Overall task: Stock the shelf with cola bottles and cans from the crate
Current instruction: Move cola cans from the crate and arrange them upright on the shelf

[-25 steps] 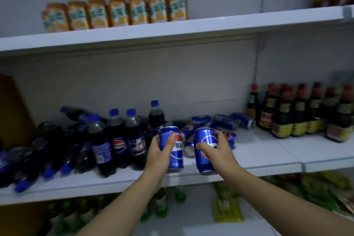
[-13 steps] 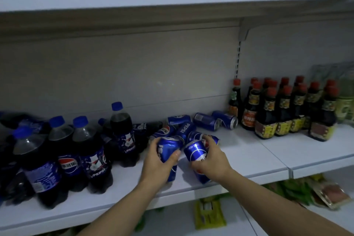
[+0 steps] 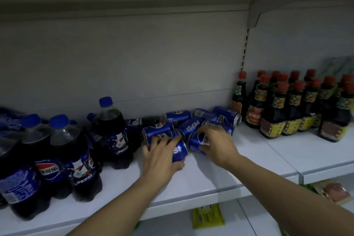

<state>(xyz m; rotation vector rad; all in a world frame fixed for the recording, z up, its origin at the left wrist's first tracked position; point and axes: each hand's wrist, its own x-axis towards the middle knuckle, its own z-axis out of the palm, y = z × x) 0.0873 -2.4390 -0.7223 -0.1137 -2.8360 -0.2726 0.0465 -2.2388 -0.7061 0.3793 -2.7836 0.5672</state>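
At frame centre, the left hand (image 3: 161, 156) and right hand (image 3: 217, 144) each grip a blue can (image 3: 179, 150) lying on the shelf (image 3: 201, 180).

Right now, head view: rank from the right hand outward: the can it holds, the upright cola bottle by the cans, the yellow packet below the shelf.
1. Can, in the right hand.
2. Upright cola bottle, left, past the left hand.
3. Yellow packet, lower level, under the shelf edge.

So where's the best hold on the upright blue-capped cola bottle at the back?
Take the upright blue-capped cola bottle around its narrow shoulder below the cap, coming from above and in front. Other bottles crowd its left and lying blue cans its right.
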